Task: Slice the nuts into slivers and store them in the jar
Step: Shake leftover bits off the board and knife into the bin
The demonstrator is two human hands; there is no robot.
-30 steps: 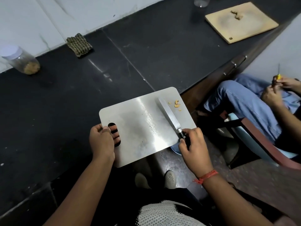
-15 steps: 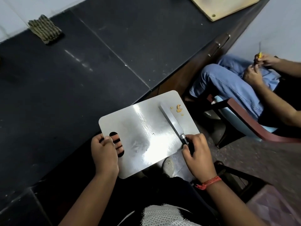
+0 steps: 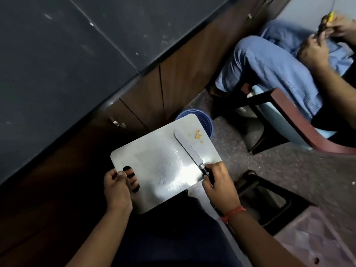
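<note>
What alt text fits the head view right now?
A person's left hand grips a steel cutting board by its handle slot, off the counter, above a blue bucket. The right hand holds a knife flat on it beside nut bits.

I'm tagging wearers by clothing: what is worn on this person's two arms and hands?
Both forearms are bare, with no sleeves or gloves in view. The right hand has a red-orange thread band tied round its wrist. The left hand and its wrist wear nothing visible.

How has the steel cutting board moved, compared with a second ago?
Yes. The cutting board has left the black counter; it is now held off its edge, its far corner over a blue bucket on the floor.
</note>
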